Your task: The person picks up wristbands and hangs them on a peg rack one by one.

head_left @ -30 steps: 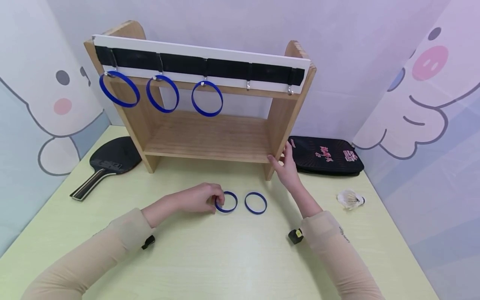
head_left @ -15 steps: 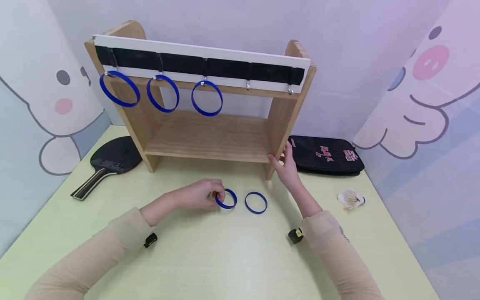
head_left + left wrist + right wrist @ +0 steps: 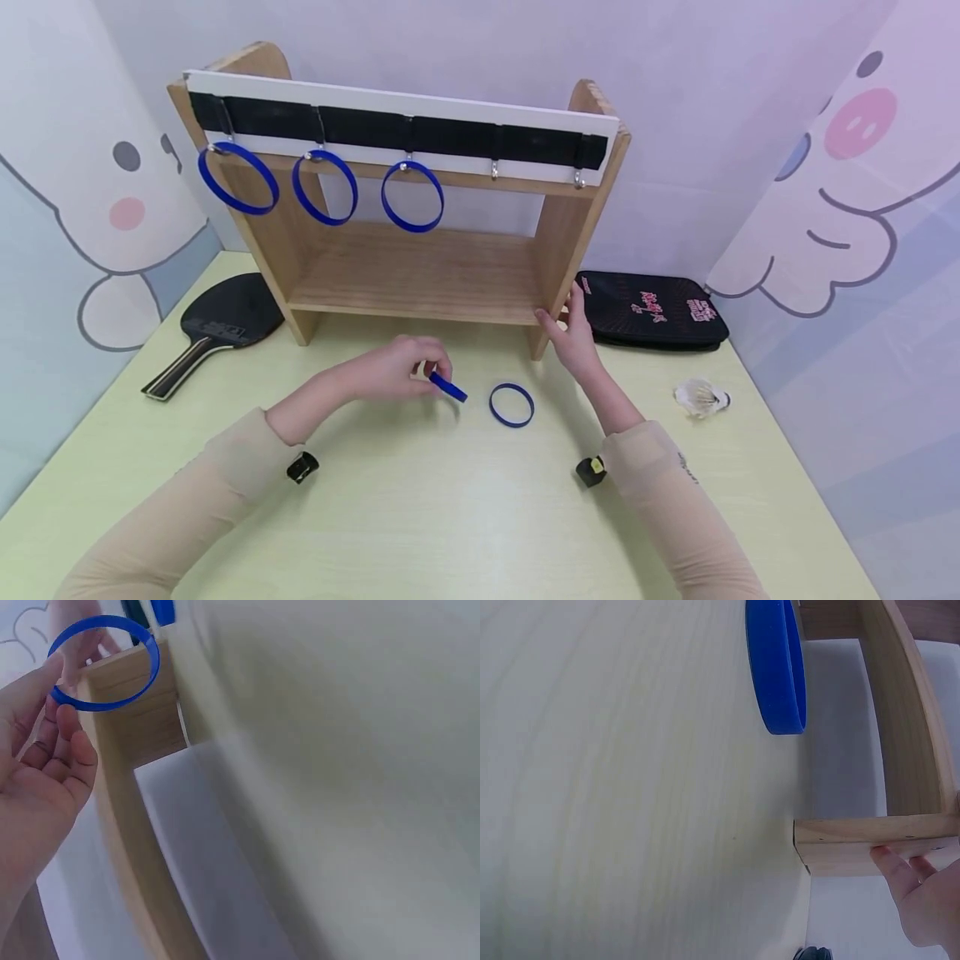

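In the head view my left hand [image 3: 393,367] pinches a blue ring [image 3: 448,387] between thumb and fingers, tilted nearly edge-on over the table. The left wrist view shows the same ring [image 3: 112,706] as a full loop at the fingertips. My right hand [image 3: 576,342] grips the lower right side of a wooden shelf [image 3: 420,271], thumb at its front edge. A second blue ring [image 3: 512,426] lies flat on the table before the shelf. Three more blue rings [image 3: 414,227] hang from the left hooks of the white board [image 3: 457,102]; the two right hooks [image 3: 579,178] are bare.
A black table tennis bat [image 3: 232,310] lies left of the shelf, partly behind its leg. To the right are a black zip case [image 3: 652,312] and a shuttlecock [image 3: 701,398]. Curtain-like walls with cartoon drawings enclose the light table [image 3: 450,517].
My left hand has lifted its ring off the table and turned it from facing up to nearly edge-on, drawing slightly up and back toward the shelf. The right hand has stayed put.
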{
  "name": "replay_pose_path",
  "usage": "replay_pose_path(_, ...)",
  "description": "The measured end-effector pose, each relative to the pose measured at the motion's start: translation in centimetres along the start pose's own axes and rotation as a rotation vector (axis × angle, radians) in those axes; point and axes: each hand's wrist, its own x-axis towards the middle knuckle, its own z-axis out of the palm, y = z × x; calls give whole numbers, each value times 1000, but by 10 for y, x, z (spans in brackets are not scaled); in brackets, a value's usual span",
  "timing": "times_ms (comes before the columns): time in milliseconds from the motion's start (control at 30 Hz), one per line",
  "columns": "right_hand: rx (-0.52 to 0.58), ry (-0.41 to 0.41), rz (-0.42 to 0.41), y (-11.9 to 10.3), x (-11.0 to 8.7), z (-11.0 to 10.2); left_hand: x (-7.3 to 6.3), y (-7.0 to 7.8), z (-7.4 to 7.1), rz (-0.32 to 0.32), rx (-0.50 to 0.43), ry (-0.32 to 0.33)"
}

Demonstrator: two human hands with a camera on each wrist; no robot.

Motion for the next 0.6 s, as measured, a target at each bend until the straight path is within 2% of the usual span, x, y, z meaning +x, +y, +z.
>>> replay_pose_path(200, -1, 5, 0, 0, 0, 0, 3, 12, -15, 12, 7, 66)
replay_pose_path(400, 3, 1, -7, 1, 0, 0, 6, 22, -24, 71, 53, 127)
replay_pose_path(600, -5, -1, -6, 0, 0, -1, 9, 36, -34, 96, 58, 180)
